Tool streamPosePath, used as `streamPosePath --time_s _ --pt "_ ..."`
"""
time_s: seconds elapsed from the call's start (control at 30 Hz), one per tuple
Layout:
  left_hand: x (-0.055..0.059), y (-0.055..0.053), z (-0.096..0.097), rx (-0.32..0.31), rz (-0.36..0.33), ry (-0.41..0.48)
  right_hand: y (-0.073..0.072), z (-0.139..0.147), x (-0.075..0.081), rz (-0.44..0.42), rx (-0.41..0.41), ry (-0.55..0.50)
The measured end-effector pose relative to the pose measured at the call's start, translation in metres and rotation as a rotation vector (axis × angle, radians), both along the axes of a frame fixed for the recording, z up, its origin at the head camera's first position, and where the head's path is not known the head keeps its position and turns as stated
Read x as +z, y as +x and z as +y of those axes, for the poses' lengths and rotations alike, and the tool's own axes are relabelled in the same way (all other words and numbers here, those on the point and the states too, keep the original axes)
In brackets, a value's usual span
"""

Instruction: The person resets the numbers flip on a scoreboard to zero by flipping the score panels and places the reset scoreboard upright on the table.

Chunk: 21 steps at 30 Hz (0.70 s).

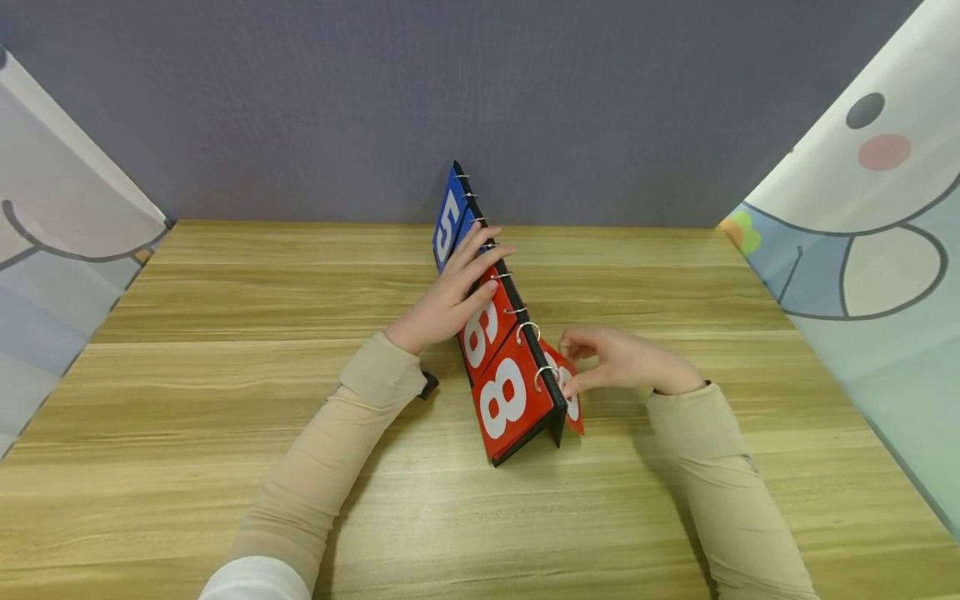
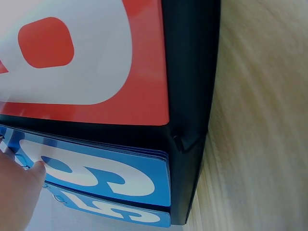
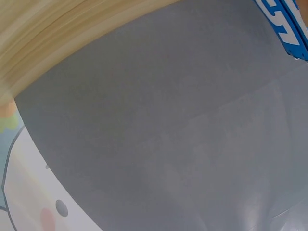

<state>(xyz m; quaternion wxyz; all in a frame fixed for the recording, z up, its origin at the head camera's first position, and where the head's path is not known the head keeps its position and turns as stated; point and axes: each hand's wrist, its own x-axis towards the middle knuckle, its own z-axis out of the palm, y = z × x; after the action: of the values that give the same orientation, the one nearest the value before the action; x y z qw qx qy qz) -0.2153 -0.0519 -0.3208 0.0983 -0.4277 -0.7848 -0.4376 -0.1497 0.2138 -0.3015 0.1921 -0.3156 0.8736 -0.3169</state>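
Note:
A tabletop flip scoreboard with a black tent-shaped stand and metal rings leans upright on the table. Red number cards, the nearest an 8, hang on its near half, and blue cards on the far half. My left hand rests on the scoreboard's middle, its extended fingers reaching over the ringed top edge. In the left wrist view a fingertip touches a blue card. Behind the near end, my right hand pinches a red number card between thumb and finger. The right wrist view does not show that hold.
A small black object lies on the wooden table beside my left wrist. A grey panel stands along the back, with cartoon-printed sheets at both sides.

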Motion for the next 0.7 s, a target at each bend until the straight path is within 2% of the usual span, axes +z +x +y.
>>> streamPosePath --time_s 0.23,0.5,0.7 --pt "0.0 0.0 0.0 -0.002 0.001 0.005 0.0 0.006 0.003 0.026 -0.045 0.067" --pt "0.0 0.0 0.0 -0.003 -0.006 -0.006 0.001 0.011 0.009 0.067 -0.096 0.076" --pt "0.0 0.0 0.0 -0.003 -0.005 -0.005 0.002 0.013 0.011 0.11 -0.13 0.04"
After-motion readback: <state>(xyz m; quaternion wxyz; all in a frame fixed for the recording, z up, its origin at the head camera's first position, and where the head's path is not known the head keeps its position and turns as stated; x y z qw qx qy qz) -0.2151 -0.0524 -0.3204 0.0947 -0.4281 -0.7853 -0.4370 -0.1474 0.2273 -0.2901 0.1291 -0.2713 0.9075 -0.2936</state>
